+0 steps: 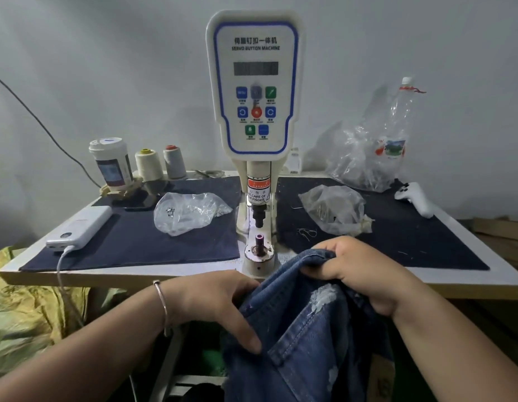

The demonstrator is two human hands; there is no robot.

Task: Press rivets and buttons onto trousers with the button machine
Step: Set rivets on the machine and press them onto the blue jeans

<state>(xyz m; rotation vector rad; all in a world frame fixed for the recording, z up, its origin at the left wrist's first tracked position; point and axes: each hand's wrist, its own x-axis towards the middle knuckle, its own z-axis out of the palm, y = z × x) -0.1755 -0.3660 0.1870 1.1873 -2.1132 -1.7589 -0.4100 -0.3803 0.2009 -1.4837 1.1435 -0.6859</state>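
Clearly the trousers [310, 329] are soft, heavy denim, limp enough to sag and bunch under their own weight, so they likely need support on both sides of the spot to be pressed and a firm hold on the thick, seamed edge rather than the loose cloth. They hang in front of the surface [426, 278], below its near edge, their top fold lifted just beside the lower die [259, 242] of the button machine [255, 82] but not yet laid over it. The right hand [359, 271] sits highest, knuckles up, fingers curled over and gripping the bunched upper edge, wrist bent down toward the forearm. The left hand [223, 306] lies lower and to the left, palm on the cloth, thumb stretched down along the fabric while the fingers tuck behind the fold; it appears to pinch the denim between thumb and fingers, though the fingers themselves are hidden. A bangle [162, 306] circles that wrist. The upper punch [259, 214] stands raised, apart from the die, with nothing between them. Plastic bags [191, 211] that seem to hold small metal parts lie on either side of the machine, well within reach. I judge the denim still has to be spread flat over the die before any pressing.
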